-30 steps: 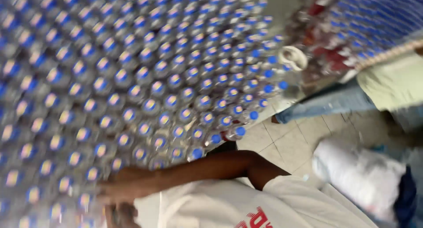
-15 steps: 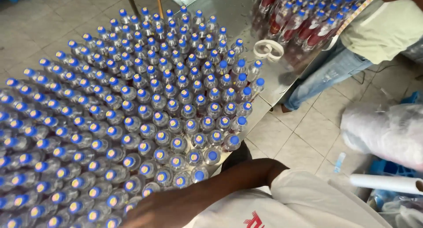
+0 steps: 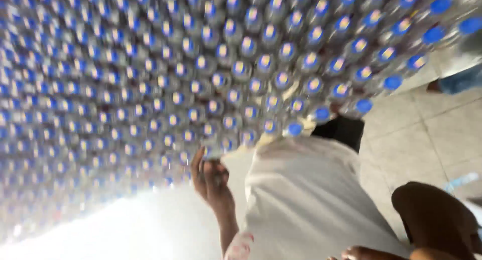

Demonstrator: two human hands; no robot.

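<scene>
A dense field of clear plastic bottles (image 3: 241, 69) with blue caps fills the upper and left part of the head view, packed cap to cap in slanting rows and blurred toward the washed-out lower left. At the near edge of that mass, a left hand (image 3: 210, 177) rises from the bottom of the frame, palm side turned toward the camera, its fingers (image 3: 199, 164) curled loosely and close together, their tips reaching up to the lowest row of bottles; whether they actually grip a bottle or only touch the edge of the row cannot be told through the blur. Just to the right of the hand hangs the person's white shirt (image 3: 306, 189), with a dark strip of clothing above it against the last blue caps. Farther right lies a pale tiled floor (image 3: 427, 134), and at the lower right corner a bent bare arm (image 3: 437, 217) shows, its hand out of view. A patch of blue denim (image 3: 459, 81) sits at the right edge.
</scene>
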